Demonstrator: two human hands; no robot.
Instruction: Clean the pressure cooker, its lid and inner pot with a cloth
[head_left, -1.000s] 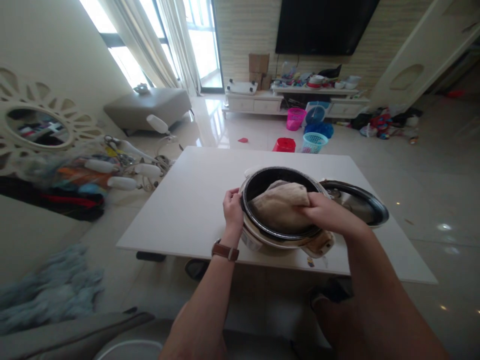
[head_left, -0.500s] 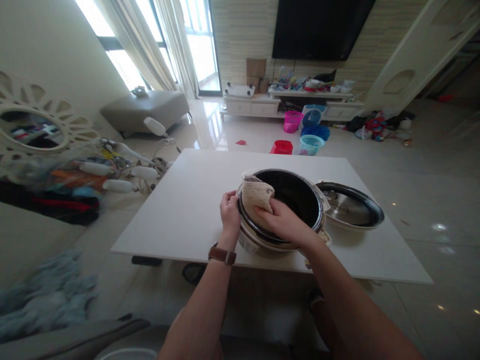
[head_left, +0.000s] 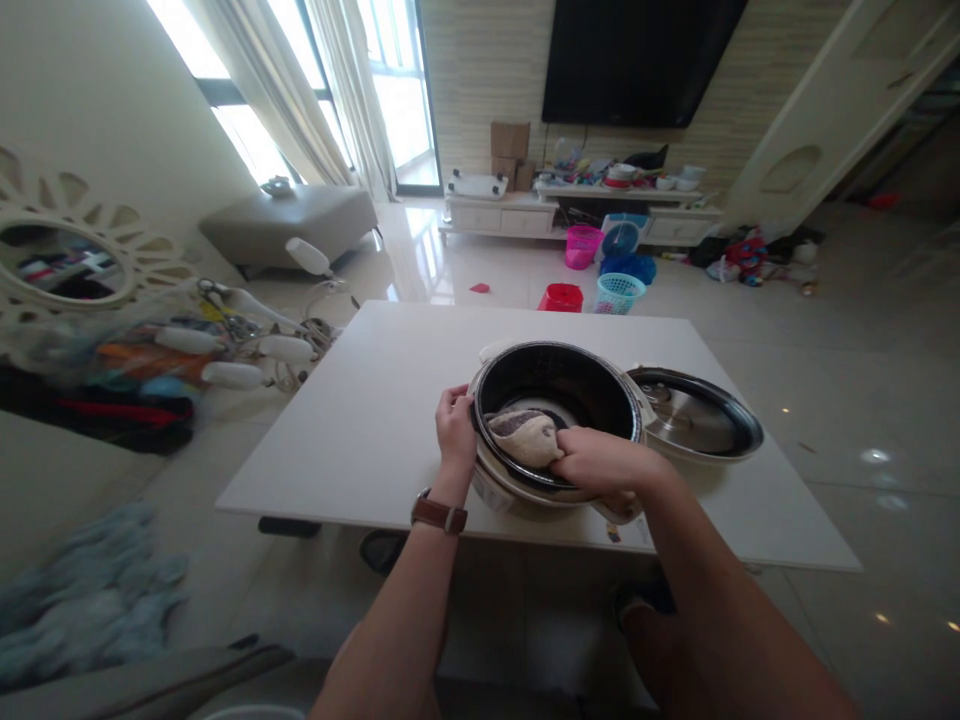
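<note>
A round cooker pot [head_left: 600,375] with a black inside stands on the white table [head_left: 375,420]. My left hand [head_left: 454,428], with a brown watch on its wrist, is closed on the pot's left rim. My right hand [head_left: 600,462] reaches inside the pot near its front wall and is closed on a crumpled beige cloth [head_left: 523,436], pressed against the dark inner surface. The pot's metal lid [head_left: 694,412] lies upside down on the table just right of the pot.
Left of the table lie cables, white handles and a round white-framed mirror [head_left: 67,265]. Beyond the table, red, pink and blue baskets [head_left: 600,270] sit on the glossy floor before a low TV cabinet. A blue rug lies at lower left.
My right hand has swept the cloth from the pot's right side over to the left rim, then down inside the pot near its front wall. My left hand has stayed on the rim.
</note>
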